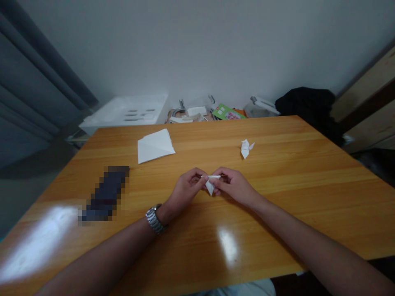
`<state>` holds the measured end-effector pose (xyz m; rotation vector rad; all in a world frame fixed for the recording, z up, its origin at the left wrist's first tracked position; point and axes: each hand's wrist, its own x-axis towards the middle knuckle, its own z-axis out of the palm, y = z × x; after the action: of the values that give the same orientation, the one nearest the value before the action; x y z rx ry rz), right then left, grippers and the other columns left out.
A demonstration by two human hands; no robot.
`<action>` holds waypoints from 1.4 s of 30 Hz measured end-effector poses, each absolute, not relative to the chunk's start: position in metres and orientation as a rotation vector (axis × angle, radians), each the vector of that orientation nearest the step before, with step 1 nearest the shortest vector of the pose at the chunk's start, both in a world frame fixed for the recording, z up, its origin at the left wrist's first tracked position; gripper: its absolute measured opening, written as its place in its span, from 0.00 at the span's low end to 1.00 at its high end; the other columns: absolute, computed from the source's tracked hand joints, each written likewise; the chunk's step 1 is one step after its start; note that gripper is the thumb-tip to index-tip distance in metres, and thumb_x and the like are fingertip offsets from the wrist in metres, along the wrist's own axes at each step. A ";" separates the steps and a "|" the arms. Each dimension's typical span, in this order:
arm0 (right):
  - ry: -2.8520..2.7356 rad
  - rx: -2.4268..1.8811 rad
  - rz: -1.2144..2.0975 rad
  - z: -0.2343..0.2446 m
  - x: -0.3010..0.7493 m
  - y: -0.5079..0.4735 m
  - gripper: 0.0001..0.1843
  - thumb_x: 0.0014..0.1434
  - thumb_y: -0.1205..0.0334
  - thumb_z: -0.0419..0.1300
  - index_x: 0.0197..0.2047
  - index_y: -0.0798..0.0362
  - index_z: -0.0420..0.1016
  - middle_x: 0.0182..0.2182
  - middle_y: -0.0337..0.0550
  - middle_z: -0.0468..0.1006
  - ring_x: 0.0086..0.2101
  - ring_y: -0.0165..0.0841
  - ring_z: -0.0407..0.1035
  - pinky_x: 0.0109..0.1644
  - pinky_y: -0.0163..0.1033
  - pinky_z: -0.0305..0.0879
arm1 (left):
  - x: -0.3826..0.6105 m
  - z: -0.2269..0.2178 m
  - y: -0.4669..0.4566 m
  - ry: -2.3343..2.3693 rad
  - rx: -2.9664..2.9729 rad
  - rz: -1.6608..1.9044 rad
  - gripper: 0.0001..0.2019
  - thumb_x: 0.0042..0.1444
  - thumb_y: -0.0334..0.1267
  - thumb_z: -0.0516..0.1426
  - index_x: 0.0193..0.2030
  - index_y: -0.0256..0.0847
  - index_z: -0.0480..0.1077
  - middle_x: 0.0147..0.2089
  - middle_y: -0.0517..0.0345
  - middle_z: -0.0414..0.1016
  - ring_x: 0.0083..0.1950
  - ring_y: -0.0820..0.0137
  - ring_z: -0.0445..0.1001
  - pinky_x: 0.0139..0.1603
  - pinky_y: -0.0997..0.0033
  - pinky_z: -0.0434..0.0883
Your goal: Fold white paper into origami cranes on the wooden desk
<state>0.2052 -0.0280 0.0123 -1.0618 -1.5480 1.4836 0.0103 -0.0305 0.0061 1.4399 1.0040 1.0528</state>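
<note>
Between both hands is a small piece of folded white paper (210, 187), shaped like a triangle with its point towards me. My left hand (189, 187), with a metal watch (154, 218) at the wrist, pinches its left corner between thumb and fingers. On the other side my right hand (234, 185) grips the right part, its thumb lying across the front. The fingertips behind the paper are partly hidden. Farther off to the right lies a white folded paper figure (245, 149). A stack of white paper sheets (156, 146) rests at the back left.
The wooden table (277, 213) spans the view. A dark pixelated object (106, 195) lies on its left side. Beyond the far edge are a white foam tray (129, 109), a green booklet (226, 112), a plastic box (262, 107) and black cloth (304, 102).
</note>
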 end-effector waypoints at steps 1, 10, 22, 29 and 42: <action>-1.531 -1.059 1.497 0.012 0.205 -0.028 0.19 0.59 0.45 0.66 0.38 0.53 0.74 0.28 0.40 0.80 0.27 0.32 0.76 0.32 0.35 0.71 | 0.010 0.005 -0.030 1.010 1.443 1.057 0.13 0.60 0.47 0.62 0.37 0.37 0.71 0.32 0.57 0.77 0.34 0.70 0.78 0.36 0.72 0.76; -1.578 -1.043 1.413 0.012 0.205 -0.027 0.17 0.63 0.47 0.62 0.36 0.54 0.76 0.28 0.40 0.79 0.27 0.32 0.75 0.35 0.37 0.73 | 0.010 0.004 -0.031 1.038 1.469 1.066 0.12 0.59 0.44 0.62 0.38 0.37 0.71 0.34 0.57 0.77 0.36 0.71 0.77 0.37 0.74 0.74; -1.643 -1.058 1.278 0.014 0.209 -0.028 0.13 0.64 0.51 0.62 0.44 0.53 0.76 0.31 0.42 0.80 0.30 0.33 0.76 0.36 0.38 0.72 | 0.012 0.011 -0.035 1.005 1.455 1.092 0.12 0.59 0.45 0.63 0.40 0.38 0.70 0.35 0.56 0.79 0.37 0.69 0.79 0.39 0.71 0.76; -1.622 -1.026 1.268 0.007 0.210 -0.026 0.17 0.58 0.56 0.68 0.49 0.50 0.73 0.34 0.39 0.80 0.33 0.32 0.76 0.38 0.37 0.72 | 0.009 0.009 -0.031 1.061 1.472 1.127 0.12 0.59 0.45 0.62 0.39 0.37 0.72 0.35 0.57 0.78 0.35 0.70 0.78 0.37 0.73 0.75; -1.447 -0.954 1.298 0.012 0.207 -0.024 0.15 0.61 0.48 0.65 0.39 0.51 0.73 0.29 0.38 0.78 0.27 0.30 0.74 0.33 0.36 0.72 | 0.015 0.001 -0.033 1.008 1.432 0.967 0.13 0.57 0.42 0.64 0.43 0.37 0.69 0.41 0.51 0.81 0.41 0.66 0.81 0.42 0.69 0.77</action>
<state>0.2066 -0.0242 0.0117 -0.9535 -1.4472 1.2983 0.0146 -0.0332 0.0010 1.4315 1.0080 0.9669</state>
